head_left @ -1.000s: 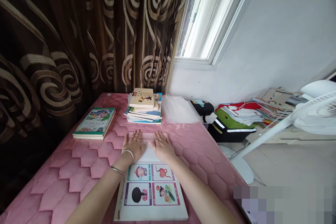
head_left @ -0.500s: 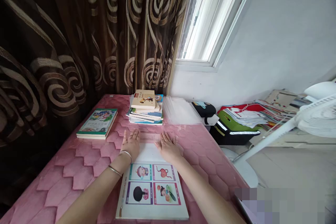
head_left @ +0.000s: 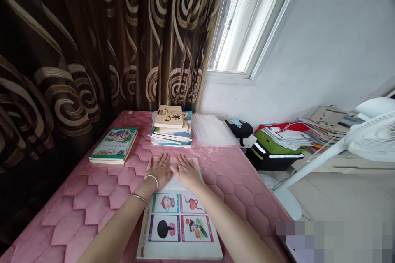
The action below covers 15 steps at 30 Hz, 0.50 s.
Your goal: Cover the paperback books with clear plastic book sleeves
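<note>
A picture book (head_left: 179, 250) with four framed cartoon drawings lies on the pink quilted mattress (head_left: 237, 197), its near edge towards me. From its far side stretches a pale flap (head_left: 174, 185) with a see-through, film-like outer edge; whether it is a cover or a plastic sleeve is partly hidden by my hands. Flat on the left half of this flap rests my left hand (head_left: 159, 171), fingers spread and pointing away. My right hand (head_left: 186, 173) lies palm down beside it on the right half, fingers stretched out, thumbs close together. Neither hand grips anything.
Two green-edged books (head_left: 113, 144) lie stacked at the left. A pile of books (head_left: 171, 129) stands at the back, beside clear plastic sleeves (head_left: 212, 129). Dark patterned curtains (head_left: 129, 49) hang behind. To the right are a green-and-black bag (head_left: 271, 150) and a white fan (head_left: 327, 158).
Both hands have slid inward over the pale flap, closer together, and now cover more of its middle. The book has barely shifted.
</note>
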Motion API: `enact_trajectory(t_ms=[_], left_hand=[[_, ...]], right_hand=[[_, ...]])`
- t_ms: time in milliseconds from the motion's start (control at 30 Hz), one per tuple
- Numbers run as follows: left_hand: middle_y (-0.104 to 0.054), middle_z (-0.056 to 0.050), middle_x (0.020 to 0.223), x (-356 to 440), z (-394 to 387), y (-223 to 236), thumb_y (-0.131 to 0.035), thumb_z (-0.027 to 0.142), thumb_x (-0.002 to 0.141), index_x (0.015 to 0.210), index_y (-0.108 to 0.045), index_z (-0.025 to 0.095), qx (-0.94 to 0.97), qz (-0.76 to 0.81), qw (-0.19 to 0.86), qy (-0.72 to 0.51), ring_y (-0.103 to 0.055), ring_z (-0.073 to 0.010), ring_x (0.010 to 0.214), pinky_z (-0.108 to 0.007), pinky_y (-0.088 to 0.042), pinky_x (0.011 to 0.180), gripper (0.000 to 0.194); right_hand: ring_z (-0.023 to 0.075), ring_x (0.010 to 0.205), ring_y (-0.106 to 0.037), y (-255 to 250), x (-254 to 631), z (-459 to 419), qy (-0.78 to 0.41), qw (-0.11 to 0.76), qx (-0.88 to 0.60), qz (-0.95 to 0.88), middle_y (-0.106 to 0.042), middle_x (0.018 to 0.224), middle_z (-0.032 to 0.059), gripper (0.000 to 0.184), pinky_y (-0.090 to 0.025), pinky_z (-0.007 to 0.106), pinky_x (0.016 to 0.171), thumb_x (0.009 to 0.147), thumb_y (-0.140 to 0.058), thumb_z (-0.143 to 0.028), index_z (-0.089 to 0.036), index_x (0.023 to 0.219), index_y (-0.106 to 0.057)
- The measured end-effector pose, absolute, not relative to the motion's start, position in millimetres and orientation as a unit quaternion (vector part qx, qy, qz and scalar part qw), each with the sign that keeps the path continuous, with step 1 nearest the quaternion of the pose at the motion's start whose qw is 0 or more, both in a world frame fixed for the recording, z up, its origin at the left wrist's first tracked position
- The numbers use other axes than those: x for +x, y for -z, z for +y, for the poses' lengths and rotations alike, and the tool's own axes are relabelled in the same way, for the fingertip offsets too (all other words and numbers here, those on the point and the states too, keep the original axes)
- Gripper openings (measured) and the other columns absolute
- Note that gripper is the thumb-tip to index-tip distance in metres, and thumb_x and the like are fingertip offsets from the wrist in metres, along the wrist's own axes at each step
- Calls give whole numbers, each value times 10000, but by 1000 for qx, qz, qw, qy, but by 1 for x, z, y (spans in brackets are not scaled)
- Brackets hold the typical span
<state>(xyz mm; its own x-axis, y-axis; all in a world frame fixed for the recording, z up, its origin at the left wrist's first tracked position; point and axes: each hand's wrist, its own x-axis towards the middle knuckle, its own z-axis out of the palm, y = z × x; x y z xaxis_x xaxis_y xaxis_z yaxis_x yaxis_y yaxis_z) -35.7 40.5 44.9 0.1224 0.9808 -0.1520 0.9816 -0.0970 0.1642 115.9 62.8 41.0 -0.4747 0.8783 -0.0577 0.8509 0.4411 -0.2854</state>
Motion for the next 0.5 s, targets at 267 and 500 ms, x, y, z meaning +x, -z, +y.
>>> enact_trajectory(t_ms=[267,500], left_hand=[[-77,-89,1572,-65,24,-53,-214,621,875,1493,-155,162,657,748,91,25,-105,-263,1444,-571,-23,1139,772],[-330,-67,1517,-16,-2,-56,-297,213,898,1394,-430,158,738,673,35,-8,-235,-203,1416,-415,-168,1165,517]], right_hand=[[209,1441,-109,-35,174,74,-94,8,-530,-842,-183,1548,69,606,-115,477,1147,976,-125,-461,-140,1469,-266],[252,1380,-303,-36,185,88,8,33,-457,-889,-417,1454,120,443,-243,461,1117,971,-331,-314,-137,1345,-492]])
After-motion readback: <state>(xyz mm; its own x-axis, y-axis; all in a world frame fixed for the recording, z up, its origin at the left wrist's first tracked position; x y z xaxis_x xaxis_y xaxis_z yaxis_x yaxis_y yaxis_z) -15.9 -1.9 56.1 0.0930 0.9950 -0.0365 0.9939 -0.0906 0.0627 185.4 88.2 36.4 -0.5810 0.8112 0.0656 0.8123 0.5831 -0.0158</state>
